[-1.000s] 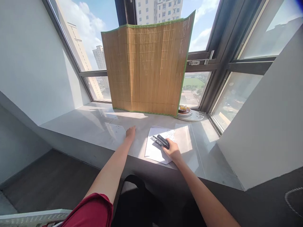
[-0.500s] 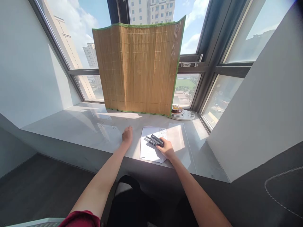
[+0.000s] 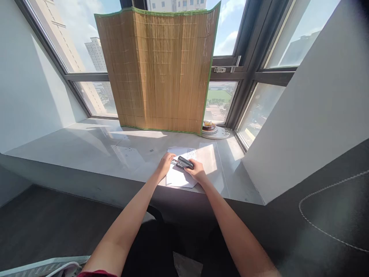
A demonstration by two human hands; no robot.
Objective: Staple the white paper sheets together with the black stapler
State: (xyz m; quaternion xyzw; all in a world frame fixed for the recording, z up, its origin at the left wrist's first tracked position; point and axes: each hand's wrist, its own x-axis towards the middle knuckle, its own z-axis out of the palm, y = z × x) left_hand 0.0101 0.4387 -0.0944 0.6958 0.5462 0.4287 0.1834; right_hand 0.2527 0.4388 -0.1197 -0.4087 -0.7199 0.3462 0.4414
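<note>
A black stapler [image 3: 185, 163], its upper and lower arms spread apart, is gripped in my right hand [image 3: 198, 171] above a sheet of white paper [image 3: 180, 179]. Handwriting covers the top right part of the sheet. My left hand [image 3: 165, 163] is over the paper's left edge, its fingers drawn together beside the stapler's silver front end. Whatever is between those fingers is too small to make out. Under both hands is the pale window sill [image 3: 95, 154].
A green-edged bamboo mat [image 3: 161, 73] leans against the window behind the paper. To its right, small stacked plates [image 3: 210, 130] stand on a larger plate [image 3: 221, 133]. A white cord [image 3: 311, 227] curves at the lower right. The sill's front edge runs just before my hands.
My left hand has moved right, from the bare sill to the stapler's front end. My right hand still holds the stapler over the paper. The camera view has shifted slightly.
</note>
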